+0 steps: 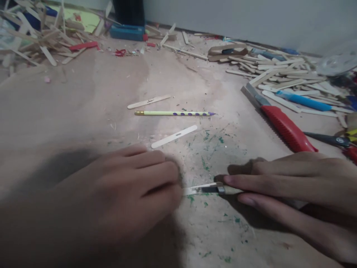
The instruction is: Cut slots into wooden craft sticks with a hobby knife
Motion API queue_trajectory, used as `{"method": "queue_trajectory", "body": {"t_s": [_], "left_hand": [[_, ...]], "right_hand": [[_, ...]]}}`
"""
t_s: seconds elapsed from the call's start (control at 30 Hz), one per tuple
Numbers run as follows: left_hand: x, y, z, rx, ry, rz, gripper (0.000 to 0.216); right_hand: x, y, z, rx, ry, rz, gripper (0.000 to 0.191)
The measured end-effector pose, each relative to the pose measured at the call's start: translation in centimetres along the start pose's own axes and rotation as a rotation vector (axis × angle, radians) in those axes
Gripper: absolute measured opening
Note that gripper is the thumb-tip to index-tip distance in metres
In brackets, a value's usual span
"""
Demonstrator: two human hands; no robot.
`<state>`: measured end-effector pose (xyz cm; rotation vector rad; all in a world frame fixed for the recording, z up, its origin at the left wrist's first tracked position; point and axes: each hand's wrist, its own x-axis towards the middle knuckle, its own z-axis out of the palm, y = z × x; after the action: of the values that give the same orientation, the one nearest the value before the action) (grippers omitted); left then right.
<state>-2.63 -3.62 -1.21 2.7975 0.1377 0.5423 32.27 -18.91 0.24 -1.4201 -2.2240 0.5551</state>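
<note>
My left hand (139,186) is closed, its fingers pressing a popsicle stick (192,190) against the table. The stick's right end reaches the fingertips of my right hand (290,186). Those fingers are closed around a small craft knife (221,190) with a dark blade, a metal collar and a pale handle. Its blade points left and lies along the stick; whether it cuts in cannot be told. Above my hands lie two more sticks, a white one (174,137) and a tan one (147,102), each with a small slot or mark mid-length. A yellow pencil (167,113) with purple dots rests between them.
A red utility knife (287,128) lies at right, near black-handled scissors (334,140) and a blue pen-like tube (304,101). Piles of popsicle sticks (295,76) fill the back right and back left. A teal box (127,32) stands by the wall. Green scraps dot the table.
</note>
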Motion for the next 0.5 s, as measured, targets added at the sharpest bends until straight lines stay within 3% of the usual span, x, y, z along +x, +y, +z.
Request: {"method": "queue_trajectory", "body": {"t_s": [0.2,0.5], "left_hand": [[1.1,-0.7,-1.2,-0.041,-0.111,0.06,0.036],[1.3,-0.4,-1.3,-0.082,-0.118,0.046,0.045]], "right_hand": [[0.6,0.3,0.7,0.102,-0.04,-0.036,0.04],[1.5,-0.4,0.6,0.065,-0.028,-0.11,0.033]]}}
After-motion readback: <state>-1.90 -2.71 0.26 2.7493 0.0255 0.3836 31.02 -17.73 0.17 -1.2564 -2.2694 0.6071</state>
